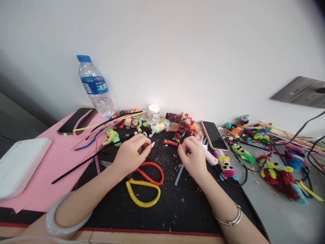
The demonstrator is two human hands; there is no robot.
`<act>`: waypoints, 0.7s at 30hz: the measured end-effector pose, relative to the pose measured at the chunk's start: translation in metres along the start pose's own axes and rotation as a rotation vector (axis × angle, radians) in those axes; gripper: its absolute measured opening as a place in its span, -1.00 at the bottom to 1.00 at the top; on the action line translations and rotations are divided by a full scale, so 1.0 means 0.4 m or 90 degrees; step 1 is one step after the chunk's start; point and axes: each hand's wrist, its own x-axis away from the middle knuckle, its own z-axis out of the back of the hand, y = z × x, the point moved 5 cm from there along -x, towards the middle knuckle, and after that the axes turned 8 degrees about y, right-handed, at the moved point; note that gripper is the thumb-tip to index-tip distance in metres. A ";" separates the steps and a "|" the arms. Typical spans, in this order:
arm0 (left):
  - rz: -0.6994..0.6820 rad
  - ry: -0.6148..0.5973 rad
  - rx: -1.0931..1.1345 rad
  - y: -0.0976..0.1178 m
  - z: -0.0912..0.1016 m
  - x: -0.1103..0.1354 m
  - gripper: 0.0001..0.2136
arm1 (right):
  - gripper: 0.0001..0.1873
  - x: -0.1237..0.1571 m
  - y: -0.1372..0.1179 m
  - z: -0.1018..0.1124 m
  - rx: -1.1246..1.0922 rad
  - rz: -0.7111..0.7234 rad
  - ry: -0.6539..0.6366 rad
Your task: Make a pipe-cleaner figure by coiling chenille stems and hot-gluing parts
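Observation:
My left hand [133, 152] is closed in a pinch above the black mat, thumb and forefinger together; what lies between them is hidden. A long black pipe cleaner [76, 166] runs from the lower left up behind this hand; whether it is held is unclear. My right hand [193, 152] is also pinched, with a tiny dark bit at its fingertips. A small red tube with print [170, 142] lies just left of it. Below the left hand rest scissors with a red handle loop [159, 173] and a yellow handle loop [143, 204], their blades partly covered by my wrist.
Fuzzy pipe-cleaner figures [186, 127] line the back, around a white paper cup [153, 114]. More figures [281, 179] and cables lie right, near a phone [214, 135]. Left are a water bottle [95, 88], dark phone [76, 120], pink sheet [50, 169] and white box [25, 166].

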 end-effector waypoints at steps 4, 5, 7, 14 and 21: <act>0.014 0.072 -0.047 -0.021 0.040 -0.014 -0.82 | -0.78 -0.016 0.029 0.029 0.020 -0.032 0.025; 0.026 0.095 -0.064 -0.030 0.051 -0.018 -0.81 | -0.80 -0.020 0.041 0.041 0.032 -0.050 0.036; 0.053 0.122 -0.108 -0.051 0.071 -0.027 -0.82 | -0.82 -0.028 0.067 0.072 0.059 -0.086 0.063; 0.199 0.011 -0.222 -0.117 0.077 -0.042 -0.89 | -0.70 -0.036 0.181 0.149 0.206 -0.208 -0.005; 0.222 -0.179 -0.296 -0.126 0.018 -0.021 -0.74 | -0.54 0.007 0.216 0.108 0.313 -0.216 -0.210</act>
